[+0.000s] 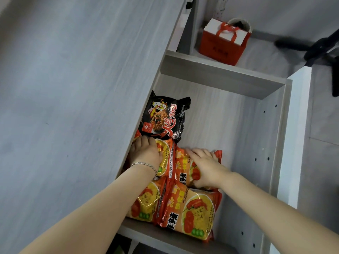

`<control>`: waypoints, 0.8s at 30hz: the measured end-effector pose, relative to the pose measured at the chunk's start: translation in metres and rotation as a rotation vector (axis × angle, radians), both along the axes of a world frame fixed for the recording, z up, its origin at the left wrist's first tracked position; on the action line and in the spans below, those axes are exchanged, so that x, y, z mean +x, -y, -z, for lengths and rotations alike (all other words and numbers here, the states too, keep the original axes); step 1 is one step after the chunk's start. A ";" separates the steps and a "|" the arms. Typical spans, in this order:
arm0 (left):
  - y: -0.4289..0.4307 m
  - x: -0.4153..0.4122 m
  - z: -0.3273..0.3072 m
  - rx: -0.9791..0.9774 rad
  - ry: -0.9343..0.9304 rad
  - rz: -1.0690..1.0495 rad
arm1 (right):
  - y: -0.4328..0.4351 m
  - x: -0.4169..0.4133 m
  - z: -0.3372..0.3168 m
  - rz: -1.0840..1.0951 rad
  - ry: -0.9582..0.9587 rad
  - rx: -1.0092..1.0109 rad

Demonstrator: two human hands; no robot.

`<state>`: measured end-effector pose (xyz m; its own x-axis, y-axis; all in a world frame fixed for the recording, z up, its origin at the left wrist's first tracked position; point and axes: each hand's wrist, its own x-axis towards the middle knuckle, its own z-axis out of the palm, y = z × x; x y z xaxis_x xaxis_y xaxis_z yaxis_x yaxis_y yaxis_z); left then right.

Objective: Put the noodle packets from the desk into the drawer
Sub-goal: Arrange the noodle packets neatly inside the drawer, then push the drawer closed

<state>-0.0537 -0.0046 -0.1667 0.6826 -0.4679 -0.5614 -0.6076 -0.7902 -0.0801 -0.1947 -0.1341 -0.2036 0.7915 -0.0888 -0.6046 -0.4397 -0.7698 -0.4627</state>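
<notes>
An open grey drawer point(229, 129) holds several noodle packets. A black packet point(165, 118) lies at the far left of the drawer, partly under the desk edge. Several orange packets lie nearer me; the frontmost orange packet point(194, 213) rests by the drawer's front wall. My left hand point(145, 153), with a bracelet on the wrist, presses flat on an orange packet point(166, 162) just below the black one. My right hand point(205, 167) lies on another orange packet point(185, 171) to the right, its fingers curled around the packet's near edge.
The grey desk top point(73, 107) fills the left side and overhangs the drawer. A red gift bag point(223, 41) stands on the floor beyond the drawer. Black chair legs point(315, 48) show at the upper right. The drawer's right half is bare.
</notes>
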 end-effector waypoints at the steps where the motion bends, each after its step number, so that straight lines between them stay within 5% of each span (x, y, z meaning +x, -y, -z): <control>1: 0.000 0.000 0.000 -0.001 0.001 -0.004 | -0.001 0.003 -0.001 -0.002 -0.005 0.009; 4: -0.001 0.000 -0.001 0.005 -0.012 -0.008 | -0.003 0.004 -0.008 0.130 0.017 0.110; 11: 0.003 -0.022 -0.026 -0.134 0.097 0.271 | 0.039 -0.022 -0.062 0.972 0.256 0.161; 16: 0.006 -0.026 -0.062 -0.323 0.178 0.309 | 0.076 -0.068 -0.099 1.132 0.333 -0.139; 19: -0.003 -0.011 -0.075 -0.334 0.211 0.195 | 0.076 -0.088 -0.102 1.123 0.163 -0.321; 24: -0.033 0.016 -0.088 -0.347 0.208 0.078 | 0.061 -0.094 -0.098 1.284 -0.011 -0.185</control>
